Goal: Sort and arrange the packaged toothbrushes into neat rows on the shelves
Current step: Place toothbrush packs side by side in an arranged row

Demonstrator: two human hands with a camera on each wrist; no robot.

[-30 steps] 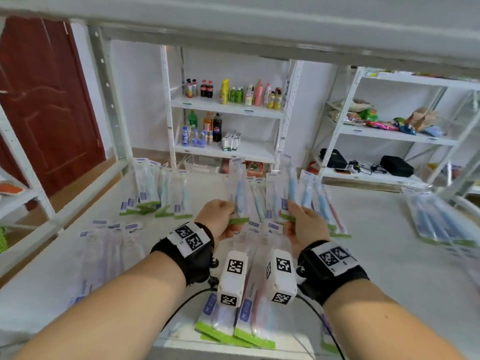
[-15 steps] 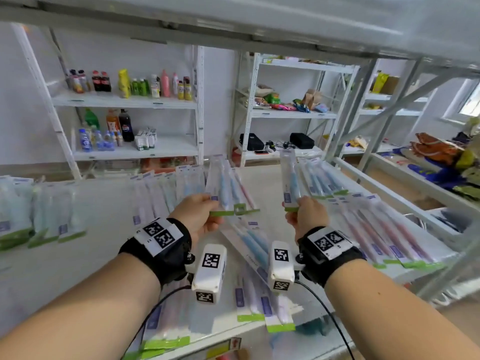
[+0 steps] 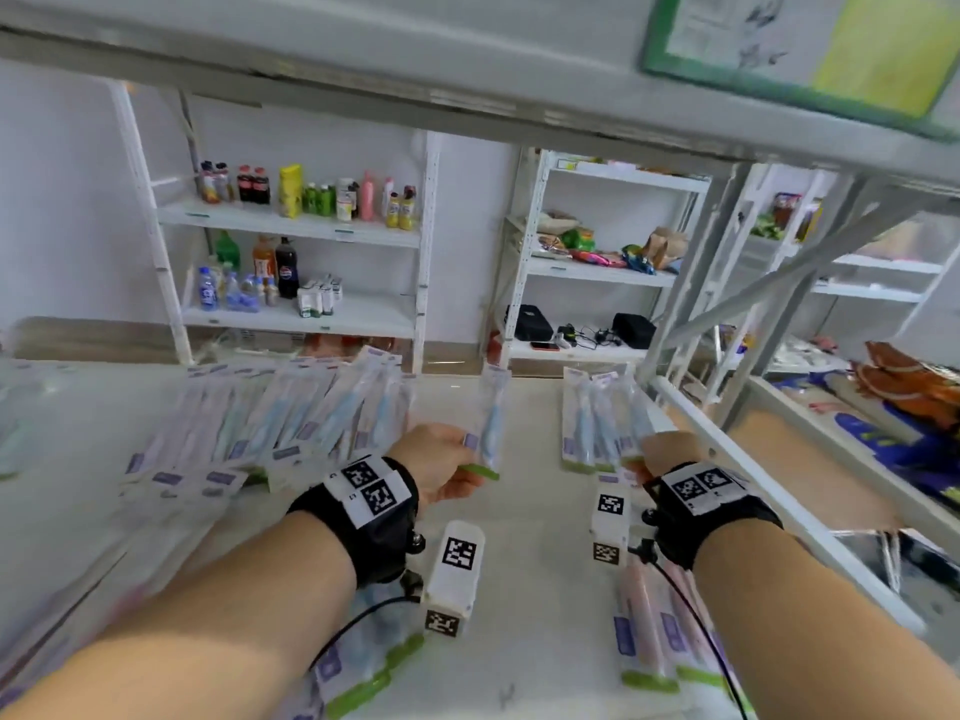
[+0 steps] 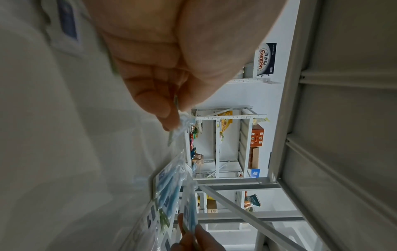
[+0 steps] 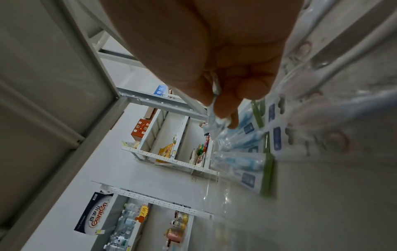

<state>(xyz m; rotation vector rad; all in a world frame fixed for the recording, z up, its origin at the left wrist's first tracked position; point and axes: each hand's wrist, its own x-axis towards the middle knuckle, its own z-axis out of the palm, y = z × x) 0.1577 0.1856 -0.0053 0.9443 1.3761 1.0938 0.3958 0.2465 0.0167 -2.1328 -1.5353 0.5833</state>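
Since half a second earlier you swung right, so your left hand (image 3: 441, 462) pinched one pack (image 3: 491, 423) at centre frame, your right hand (image 3: 662, 457) pinched another beside the row (image 3: 597, 423); placing seemed underway, next needing parallel edges.

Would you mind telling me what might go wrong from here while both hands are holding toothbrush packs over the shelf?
1. The left hand pinches its blue toothbrush pack only by the bottom edge; it may slip or swing.
2. The right hand brings its pack beside the short row; it could knock that row askew.
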